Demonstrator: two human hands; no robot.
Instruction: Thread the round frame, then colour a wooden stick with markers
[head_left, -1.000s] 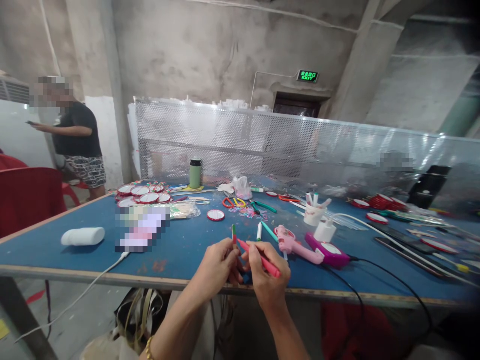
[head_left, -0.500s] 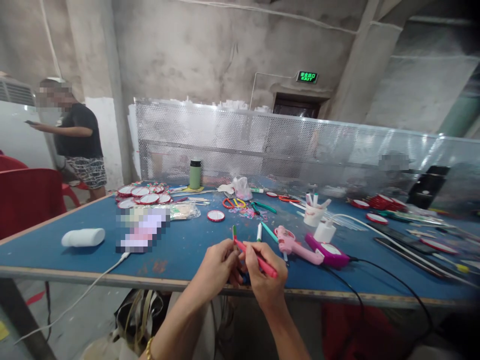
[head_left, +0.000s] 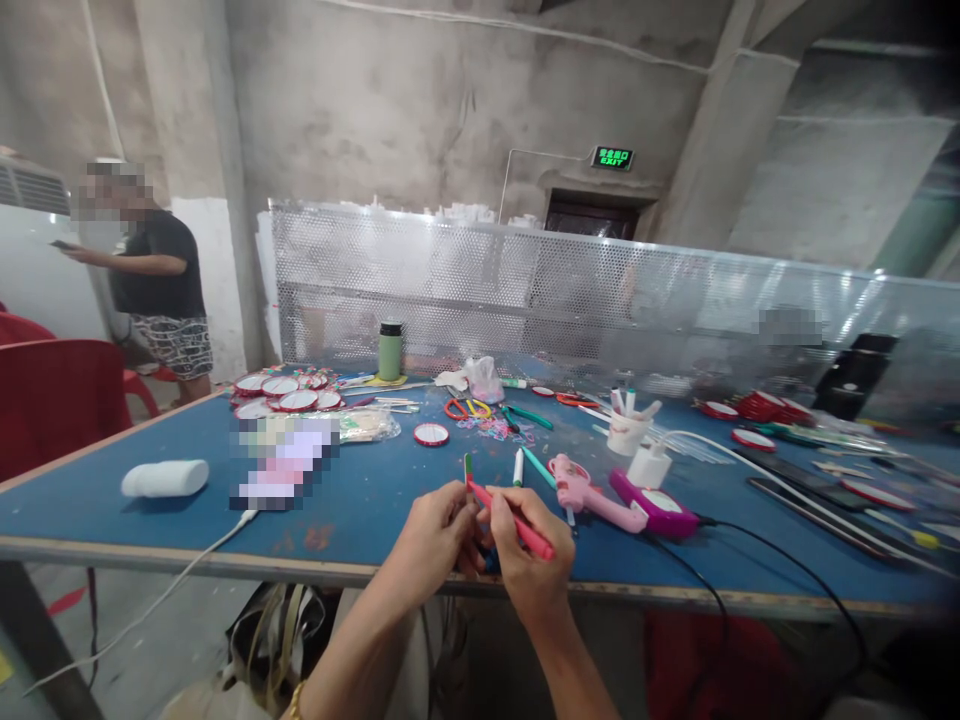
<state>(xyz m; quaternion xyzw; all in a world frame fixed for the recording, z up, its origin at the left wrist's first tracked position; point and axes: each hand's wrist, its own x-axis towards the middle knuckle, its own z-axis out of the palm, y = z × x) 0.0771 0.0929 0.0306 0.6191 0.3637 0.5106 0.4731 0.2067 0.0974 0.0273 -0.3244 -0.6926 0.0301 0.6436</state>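
Observation:
My right hand (head_left: 529,550) grips a red marker pen (head_left: 516,522) like a pencil, its tip pointing up-left toward my left hand (head_left: 435,535). My left hand is closed around a small object that its fingers hide; a green-and-red pen (head_left: 467,466) lies on the table just beyond it. Both hands hover over the near edge of the blue table (head_left: 360,490). A white-and-green marker (head_left: 517,466) and a pink glue gun (head_left: 592,490) lie just beyond them.
Round red-rimmed discs (head_left: 281,390) are piled at the back left, a green flask (head_left: 390,350) behind them. A white roll (head_left: 165,477), scissors (head_left: 465,407), a cup of pens (head_left: 626,425), a purple device (head_left: 656,502) with black cable. A person (head_left: 154,290) stands far left by red chairs (head_left: 52,395).
Almost nothing differs: my hands stay together at the table edge, with the red marker shifted very slightly left. The view has tilted a little.

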